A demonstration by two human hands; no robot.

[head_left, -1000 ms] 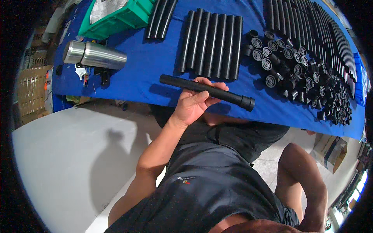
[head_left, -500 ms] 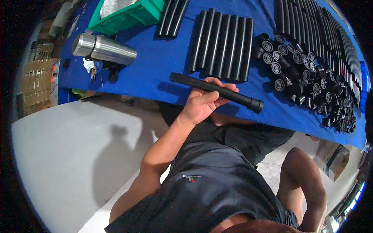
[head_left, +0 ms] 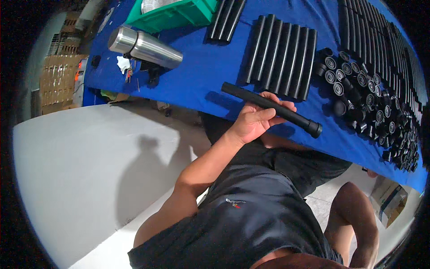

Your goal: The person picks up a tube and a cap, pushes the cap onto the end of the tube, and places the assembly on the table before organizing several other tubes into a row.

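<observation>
The left hand [head_left: 254, 120] is closed around a long black plastic tube with a wider black cap at one end [head_left: 273, 109], the fingers wrapped over the top and the thumb underneath, near the middle of its length. The tube is held level just above the near edge of the blue-covered table [head_left: 201, 67], the capped end pointing to the person's right. The right hand is not seen; only the right forearm [head_left: 354, 219] shows at the lower edge, hanging down beside the body, so its state cannot be told.

For a steady hold, the grip is best kept near the tube's middle, so that neither end dips; the capped end is likely the heavier one and should be watched.

Just beyond the hand, a row of plain black tubes [head_left: 280, 54] lies side by side on the cloth. To the right, a heap of small black round caps [head_left: 371, 107] is spread out, with long black tubes [head_left: 380, 40] stacked behind. These lie close to the capped end and could be knocked by a swing. Farther left, a steel flask [head_left: 145, 45] lies on its side, with a green plastic bin [head_left: 172, 15] behind it.
</observation>
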